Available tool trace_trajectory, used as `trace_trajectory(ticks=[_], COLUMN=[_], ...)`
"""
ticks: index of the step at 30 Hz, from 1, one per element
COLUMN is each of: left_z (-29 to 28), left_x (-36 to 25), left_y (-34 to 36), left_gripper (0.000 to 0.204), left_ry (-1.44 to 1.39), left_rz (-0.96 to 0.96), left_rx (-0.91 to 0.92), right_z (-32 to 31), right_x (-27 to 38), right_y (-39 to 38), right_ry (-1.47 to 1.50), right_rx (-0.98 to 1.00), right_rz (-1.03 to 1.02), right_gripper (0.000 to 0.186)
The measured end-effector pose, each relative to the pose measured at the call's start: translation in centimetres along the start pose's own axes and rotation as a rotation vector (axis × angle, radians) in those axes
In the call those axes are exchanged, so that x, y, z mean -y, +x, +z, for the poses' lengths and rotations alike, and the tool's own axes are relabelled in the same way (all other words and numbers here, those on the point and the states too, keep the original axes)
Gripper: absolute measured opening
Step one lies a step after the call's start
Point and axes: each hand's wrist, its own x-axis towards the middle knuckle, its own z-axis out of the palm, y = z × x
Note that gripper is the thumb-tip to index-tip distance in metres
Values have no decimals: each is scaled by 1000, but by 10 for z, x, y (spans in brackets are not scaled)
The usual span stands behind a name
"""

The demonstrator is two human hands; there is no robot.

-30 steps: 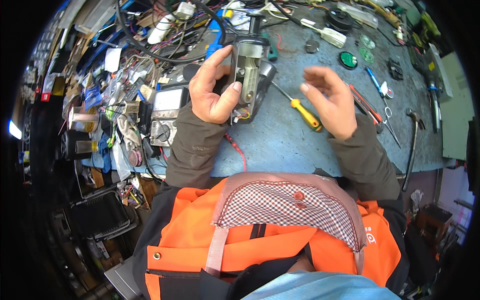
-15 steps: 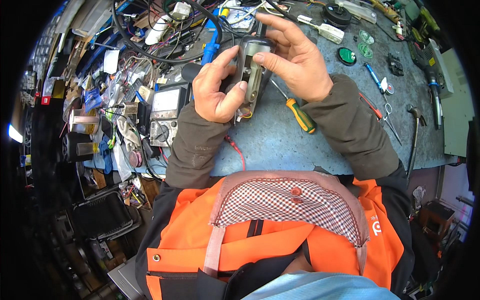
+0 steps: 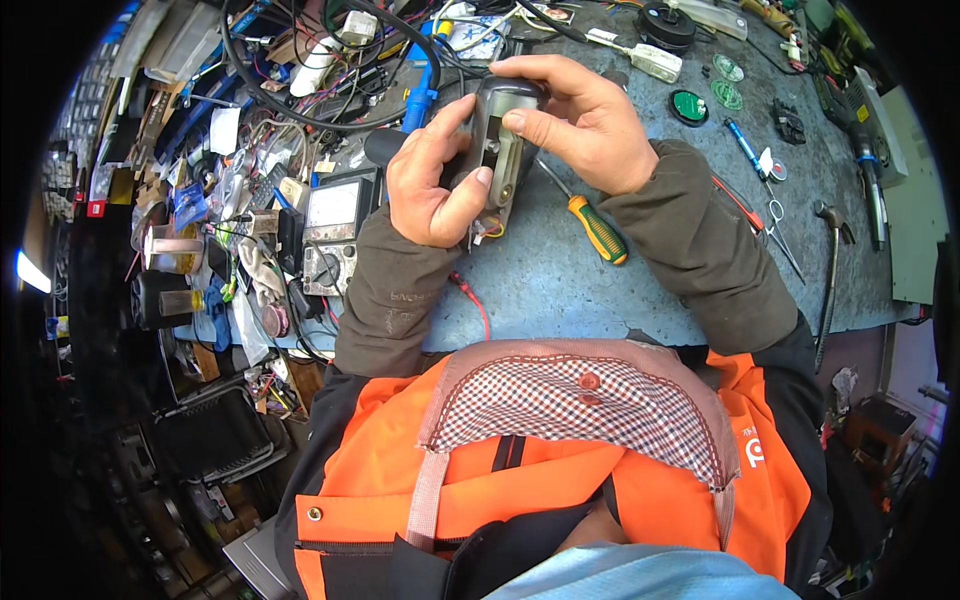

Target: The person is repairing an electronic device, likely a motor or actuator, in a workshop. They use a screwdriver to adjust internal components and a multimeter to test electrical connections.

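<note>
Both hands hold a grey, oblong electrical device with an open cavity and small wires at its lower end, just above the blue workbench. My left hand wraps its left side, thumb pressed on the front. My right hand covers the top and right side, fingers curled over the upper end. A screwdriver with a yellow and green handle lies on the bench right under my right wrist.
An analog multimeter sits left of my left hand, its red probe lead trailing toward me. Tangled cables, a blue plug, parts and clutter fill the far left. Scissors, a hammer and green round parts lie right.
My right hand came from the bench beside the screwdriver over to the device and now grips its top. The left hand kept hold of the device and shifted it slightly.
</note>
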Motion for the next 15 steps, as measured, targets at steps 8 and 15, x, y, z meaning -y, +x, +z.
trace_trajectory(ticks=[8, 15], left_z=[-4, -14], left_x=[-9, -18], left_y=[7, 16], left_gripper=[74, 68], left_ry=[7, -314], left_rz=[-98, -195], left_rx=[42, 33], right_z=[4, 15], right_x=[-6, 5], right_y=[15, 31], right_ry=[-282, -317], right_rx=[-50, -114], right_rz=[-156, -158], right_gripper=[44, 43])
